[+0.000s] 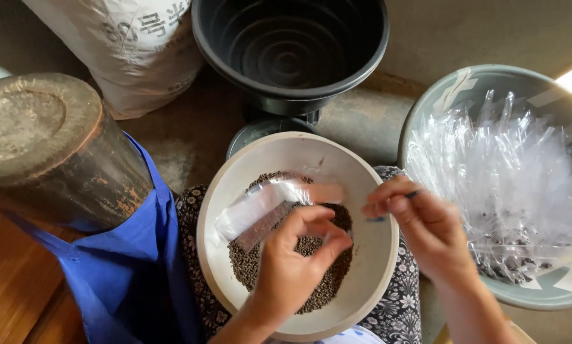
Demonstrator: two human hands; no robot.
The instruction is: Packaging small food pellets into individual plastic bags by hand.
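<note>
Now | left hand (pixel 295 264) pinches small clear bag (pixel 263 207) over seeds (pixel 324 280) in cream bowl (pixel 369 255) on lap | right hand (pixel 426 229) fingers pressed together on thin blue-tipped thing, too blurred to name, at bowl's right rim | grey tub (pixel 445 95) of clear bags at right | black pot (pixel 289 44) ahead
</note>
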